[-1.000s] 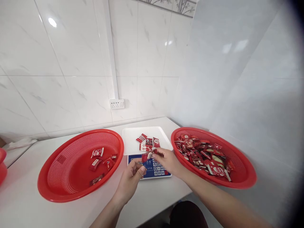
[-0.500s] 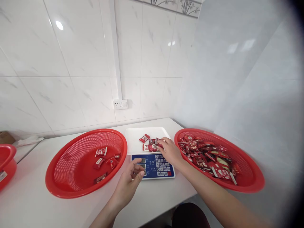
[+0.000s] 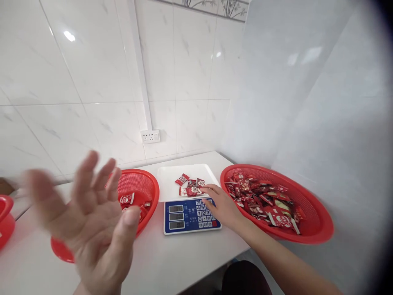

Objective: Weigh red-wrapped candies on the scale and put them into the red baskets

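My left hand (image 3: 92, 221) is raised close to the camera, palm showing and fingers spread, somewhat blurred, with nothing in it. It covers much of the left red basket (image 3: 155, 196). My right hand (image 3: 219, 205) reaches over the scale's keypad, thumb and fingers apart. Its fingertips are at the right end of a red-and-white snack packet (image 3: 192, 191); whether they touch it I cannot tell. That packet lies with several other small packets, among them a red one (image 3: 182, 179), on the white scale tray (image 3: 167, 180). Lit digits show on the blue scale panel (image 3: 192, 223).
A second red basket (image 3: 319, 229) on the right holds a heap of red snack packets (image 3: 260, 196). Part of another red tub (image 3: 6, 217) shows at the far left. Behind the white table (image 3: 172, 262) is a tiled wall with a socket (image 3: 150, 136).
My left hand has risen from in front of the scale up and to the left, its fingers spreading. My right hand has drawn back slightly from the packets. The scale's displays are uncovered.
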`<action>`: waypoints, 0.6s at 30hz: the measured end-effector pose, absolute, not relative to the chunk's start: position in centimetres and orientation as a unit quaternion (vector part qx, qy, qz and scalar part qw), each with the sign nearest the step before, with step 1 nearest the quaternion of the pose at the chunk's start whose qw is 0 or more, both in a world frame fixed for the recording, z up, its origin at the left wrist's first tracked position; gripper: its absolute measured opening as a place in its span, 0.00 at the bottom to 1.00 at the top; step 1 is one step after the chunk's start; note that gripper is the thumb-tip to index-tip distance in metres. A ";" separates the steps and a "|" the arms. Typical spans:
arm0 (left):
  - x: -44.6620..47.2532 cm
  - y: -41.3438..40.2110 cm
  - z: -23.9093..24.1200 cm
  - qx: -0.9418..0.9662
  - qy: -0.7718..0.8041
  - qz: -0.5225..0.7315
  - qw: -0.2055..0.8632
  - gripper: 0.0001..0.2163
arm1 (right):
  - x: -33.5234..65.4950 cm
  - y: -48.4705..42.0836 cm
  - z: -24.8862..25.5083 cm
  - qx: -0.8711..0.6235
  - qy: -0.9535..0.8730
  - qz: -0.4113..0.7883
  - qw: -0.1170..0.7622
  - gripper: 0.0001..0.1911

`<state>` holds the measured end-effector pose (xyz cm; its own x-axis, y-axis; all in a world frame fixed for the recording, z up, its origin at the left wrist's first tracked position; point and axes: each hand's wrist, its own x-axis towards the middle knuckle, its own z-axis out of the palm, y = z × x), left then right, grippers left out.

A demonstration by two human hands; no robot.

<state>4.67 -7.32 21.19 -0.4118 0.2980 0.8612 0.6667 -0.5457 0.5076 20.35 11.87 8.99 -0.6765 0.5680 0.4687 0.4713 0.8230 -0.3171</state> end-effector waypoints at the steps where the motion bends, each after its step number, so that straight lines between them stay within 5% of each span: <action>1: 4.5 -6.9 20.9 -0.549 -0.496 -0.664 0.108 0.30 | 20.6 11.9 9.1 -0.283 -0.913 0.084 0.282 0.16; 5: 3.6 -3.0 16.7 -0.670 -0.653 -0.338 -0.101 0.22 | 22.8 12.9 9.5 -0.314 -0.918 0.080 0.227 0.15; 8: 3.4 0.4 13.7 -0.718 -0.648 -0.204 -0.149 0.24 | 25.4 14.2 9.7 -0.381 -0.904 0.081 0.176 0.16; 18: 2.8 12.4 10.0 -0.654 -0.740 -0.122 -0.098 0.39 | 29.2 14.5 7.1 -0.427 -0.884 0.132 0.137 0.27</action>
<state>2.75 12.40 10.05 -0.1260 0.9919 0.0142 0.9443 0.1155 0.3083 29.19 14.46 7.14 -0.5968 0.7918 0.1301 0.7192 0.5997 -0.3509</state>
